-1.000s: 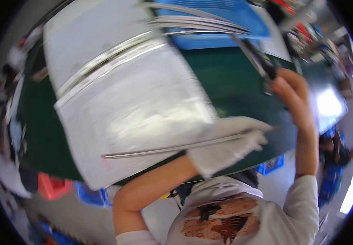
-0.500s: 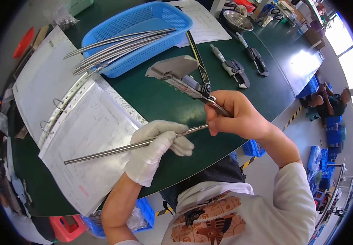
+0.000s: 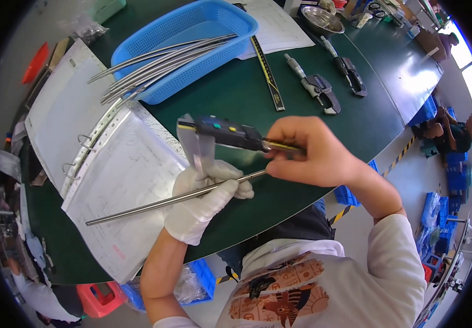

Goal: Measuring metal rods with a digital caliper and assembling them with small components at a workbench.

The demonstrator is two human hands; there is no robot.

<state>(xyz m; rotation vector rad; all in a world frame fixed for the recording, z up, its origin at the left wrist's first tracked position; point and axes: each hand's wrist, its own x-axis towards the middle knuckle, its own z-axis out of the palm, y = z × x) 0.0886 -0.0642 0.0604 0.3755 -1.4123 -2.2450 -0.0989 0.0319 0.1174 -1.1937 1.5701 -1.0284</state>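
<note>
A long, thin metal rod (image 3: 143,211) lies aslant across my left hand (image 3: 195,203), which wears a white glove and has its fingers closed around it. My bare right hand (image 3: 317,154) grips a digital caliper (image 3: 228,133) by its beam. The thumb and fingertips of that hand are also at the rod's thinner right end. The caliper's jaws hang above the gloved fingers, left of its dark display body; whether they touch the rod I cannot tell. Beneath the rod's left part lies an open ring binder (image 3: 121,188) with sheets in clear sleeves.
Behind the binder, a blue perforated basket (image 3: 192,74) holds several metal rods (image 3: 157,66) that stick out leftward. A black-and-yellow ruler (image 3: 269,76) and two micrometers (image 3: 321,90) lie on the green table (image 3: 236,90). A metal bowl (image 3: 322,21) stands farther back. Another person (image 3: 454,136) sits at far right.
My right hand has turned the caliper so its display faces up, and its jaws have swung down toward my gloved hand. The rod has stayed in my left hand, shifting only slightly.
</note>
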